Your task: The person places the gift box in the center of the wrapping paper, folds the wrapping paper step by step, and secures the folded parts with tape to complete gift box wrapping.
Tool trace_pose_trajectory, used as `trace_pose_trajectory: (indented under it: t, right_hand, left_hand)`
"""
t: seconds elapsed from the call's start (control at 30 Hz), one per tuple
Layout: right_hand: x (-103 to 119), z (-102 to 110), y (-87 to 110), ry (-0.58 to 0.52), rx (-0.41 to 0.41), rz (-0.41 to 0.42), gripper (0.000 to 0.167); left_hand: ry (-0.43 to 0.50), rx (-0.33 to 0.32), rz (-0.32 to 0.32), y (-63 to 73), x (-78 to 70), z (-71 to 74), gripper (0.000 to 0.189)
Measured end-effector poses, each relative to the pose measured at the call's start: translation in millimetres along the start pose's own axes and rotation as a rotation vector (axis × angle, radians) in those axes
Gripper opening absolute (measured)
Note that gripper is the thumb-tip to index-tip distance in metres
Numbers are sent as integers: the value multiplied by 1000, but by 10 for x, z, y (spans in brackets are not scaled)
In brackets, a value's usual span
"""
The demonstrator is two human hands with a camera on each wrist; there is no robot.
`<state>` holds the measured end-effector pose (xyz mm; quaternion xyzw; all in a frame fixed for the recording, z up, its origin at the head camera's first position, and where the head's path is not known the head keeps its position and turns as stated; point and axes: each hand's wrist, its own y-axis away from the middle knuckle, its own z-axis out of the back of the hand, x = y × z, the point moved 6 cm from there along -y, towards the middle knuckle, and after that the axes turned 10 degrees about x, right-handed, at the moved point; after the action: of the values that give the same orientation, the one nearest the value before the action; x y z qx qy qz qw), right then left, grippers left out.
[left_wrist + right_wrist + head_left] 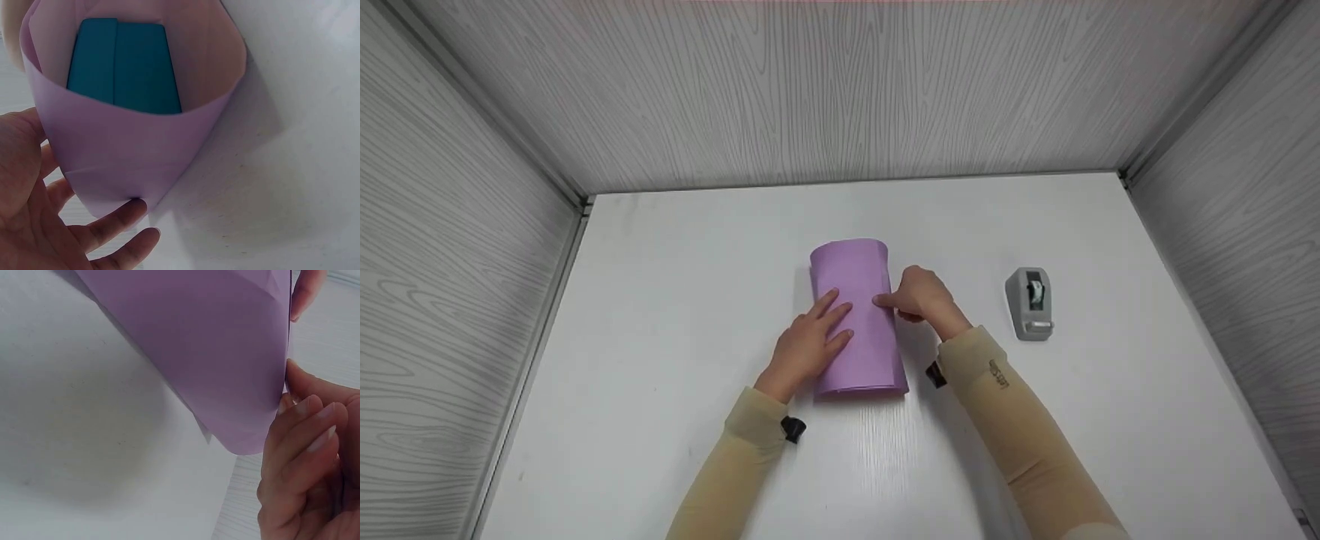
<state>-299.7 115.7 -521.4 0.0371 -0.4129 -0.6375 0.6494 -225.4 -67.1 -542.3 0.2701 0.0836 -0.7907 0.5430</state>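
Note:
A sheet of purple wrapping paper (859,345) is wrapped into a loose tube on the white table. Through its open end, the left wrist view shows a teal box (135,67) inside. My left hand (804,345) rests on the tube's left side with its fingers spread over the paper. At the right side, my right hand (921,292) pinches the paper's edge, its thumb lying on top and the other fingers curled. The right wrist view shows that hand's fingers (301,455) bent beside the paper's edge.
A grey tape dispenser (1030,307) with a roll of tape stands on the table to the right of the right hand. Wood-grained panels (840,90) rise at the back and both sides of the white table (675,300).

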Motion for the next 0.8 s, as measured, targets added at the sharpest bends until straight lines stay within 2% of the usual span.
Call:
trace_pose_trajectory:
  t: [0.2,0.6,0.8]
  right_hand:
    - [29,-27,37,60,-41,-2,41]
    - [52,-56,116,-3,-138,-11,32]
    - [-14,-22,126,3,-229,-6,40]
  left_hand:
    - [1,-1,0,-2,1,-5,51]
    - [-9,4,-3,-4,2,-5,51]
    - [-8,10,1,-5,6,-8,52]
